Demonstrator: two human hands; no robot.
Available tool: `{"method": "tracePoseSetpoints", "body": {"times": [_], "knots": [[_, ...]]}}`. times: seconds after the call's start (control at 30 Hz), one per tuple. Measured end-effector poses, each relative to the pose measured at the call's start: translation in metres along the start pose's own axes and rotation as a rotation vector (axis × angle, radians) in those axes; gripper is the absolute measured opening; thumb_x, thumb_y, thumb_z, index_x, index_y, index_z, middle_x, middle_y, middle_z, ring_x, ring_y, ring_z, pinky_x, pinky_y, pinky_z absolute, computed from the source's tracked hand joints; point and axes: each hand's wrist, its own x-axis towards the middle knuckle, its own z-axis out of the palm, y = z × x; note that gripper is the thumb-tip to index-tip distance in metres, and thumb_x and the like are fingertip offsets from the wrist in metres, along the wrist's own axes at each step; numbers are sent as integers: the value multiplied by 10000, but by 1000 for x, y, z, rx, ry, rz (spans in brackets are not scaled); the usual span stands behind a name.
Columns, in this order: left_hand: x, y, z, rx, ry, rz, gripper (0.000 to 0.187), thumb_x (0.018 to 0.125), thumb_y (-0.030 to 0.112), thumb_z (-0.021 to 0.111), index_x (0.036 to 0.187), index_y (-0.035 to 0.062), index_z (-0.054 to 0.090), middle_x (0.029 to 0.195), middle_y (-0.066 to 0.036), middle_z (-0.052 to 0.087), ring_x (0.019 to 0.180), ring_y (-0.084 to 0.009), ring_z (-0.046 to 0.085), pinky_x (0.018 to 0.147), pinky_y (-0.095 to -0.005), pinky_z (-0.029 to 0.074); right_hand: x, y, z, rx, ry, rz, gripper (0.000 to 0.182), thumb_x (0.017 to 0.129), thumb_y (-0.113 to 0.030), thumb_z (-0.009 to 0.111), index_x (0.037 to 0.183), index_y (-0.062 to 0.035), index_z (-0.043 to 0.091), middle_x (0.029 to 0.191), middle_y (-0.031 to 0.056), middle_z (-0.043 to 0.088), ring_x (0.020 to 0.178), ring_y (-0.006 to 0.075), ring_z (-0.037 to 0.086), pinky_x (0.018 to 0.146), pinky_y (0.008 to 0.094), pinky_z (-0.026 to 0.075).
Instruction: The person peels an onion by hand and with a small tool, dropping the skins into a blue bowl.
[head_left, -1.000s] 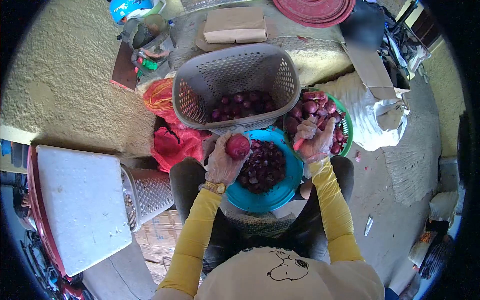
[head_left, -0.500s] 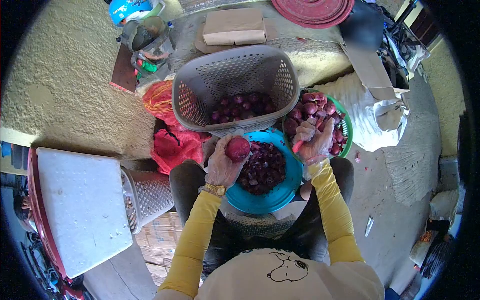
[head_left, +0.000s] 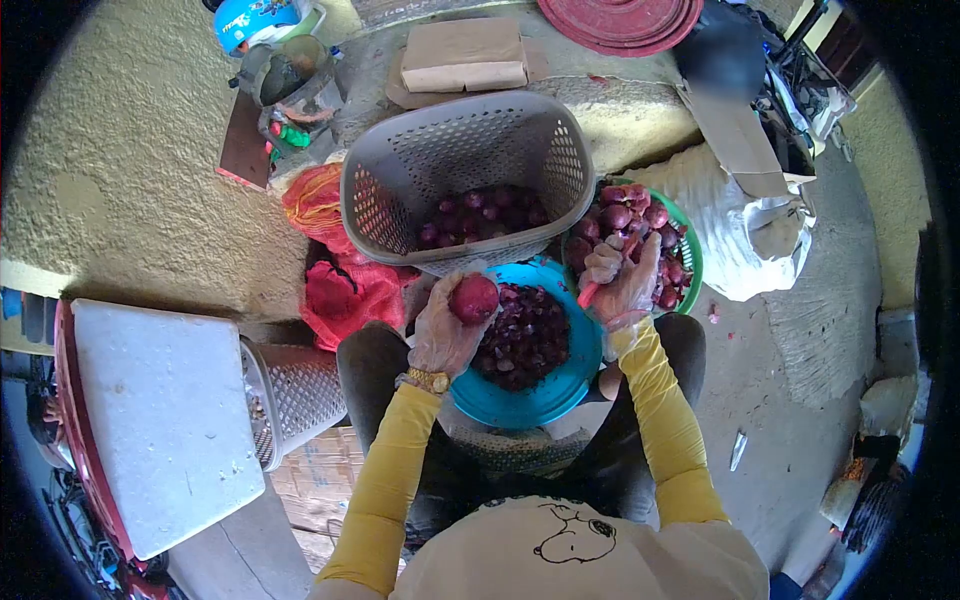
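Compared with half a second earlier, the right hand sits a touch farther left, and the red piece poking out of its curled fingers reaches slightly more toward the middle. The whole view slides a little as well (the camera rides on the head), so part of that shift may be only apparent. The left hand and the onion in it look nearly unchanged.

The onion lies in the left palm, fingers wrapped behind it and its round face exposed, at the left edge of the blue basin. The right hand closes around the red piece, perhaps a handle; whether a blade goes with it, I cannot tell. That hand overlaps the near left part of the green basket, and contact with the basket or its onions is unclear.

As I judge it, the main risk is a slip: a smooth, round onion against a loose plastic glove could roll out and drop onto the dark red pieces in the basin. If the red piece does belong to a blade, a careless swing inward could nick the glove or the fingers behind the onion. The right forearm or wrist might also bump the green basket, heaped high enough that onions could tumble over its rim.
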Motion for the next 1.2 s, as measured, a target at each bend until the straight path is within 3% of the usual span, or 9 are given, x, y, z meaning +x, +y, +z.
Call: {"method": "tracePoseSetpoints", "body": {"times": [0.07,0.4,0.6,0.7,0.77,0.87,1.0,1.07,1.2], "knots": [[-4,1,-2,1202,24,478,729,744,240,895,1319,64,484,1293,-114,608,1192,-279,576,1053,-371,478,-1,1,-3,-22,-113,9,619,898,-709,603,900,-92,549,673,-40,397,565,85,389,495,218,374],[-4,1,0,1214,35,507,651,771,240,880,1292,70,529,1286,-108,623,1197,-278,584,1028,-365,502,1,-1,-4,-64,-101,-3,633,902,-736,565,886,-103,545,667,-42,390,572,93,394,505,238,369],[-8,5,5,910,92,297,516,860,185,792,1289,60,535,1284,-109,620,1210,-257,582,1037,-380,503,1,-1,2,-76,-65,-12,623,916,-740,530,872,-119,550,645,-48,367,555,98,375,481,242,345],[-16,13,12,1350,50,450,332,954,169,666,1248,73,545,1315,-111,594,1242,-263,551,1042,-447,499,-7,3,17,-114,30,120,672,879,-803,512,861,-133,554,624,-53,342,529,100,345,457,244,314],[1,-10,-12,1108,-15,474,247,1005,207,581,1226,102,553,1294,-102,602,1214,-276,563,1018,-505,508,-15,7,30,-494,-104,423,744,818,-883,482,836,-143,551,612,-58,320,515,96,329,444,245,288],[2,-10,-3,480,-7,230,266,1010,268,576,1225,113,553,1270,-93,605,1200,-284,568,999,-530,516,-12,2,24,-239,-485,462,813,777,-948,408,861,-156,570,626,-49,379,523,116,366,438,249,288],[0,-5,2,449,-8,217,252,1017,257,566,1221,110,547,1240,-101,607,1179,-296,575,984,-546,521,6,-4,3,49,45,-17,814,778,-948,406,846,-151,562,609,-57,377,498,104,365,423,248,288],[-4,-1,2,913,3,402,235,1029,258,544,1215,114,546,1219,-116,611,1169,-312,583,961,-587,521,4,-4,-6,26,41,17,781,805,-916,437,857,-149,577,605,-69,374,496,98,369,425,239,289],[-13,18,20,1096,-38,415,372,936,285,693,1229,103,554,1207,-97,633,1169,-296,588,1005,-494,497,-3,10,21,-648,126,96,688,875,-828,482,889,-155,620,619,-72,421,469,91,349,419,243,283]]}}
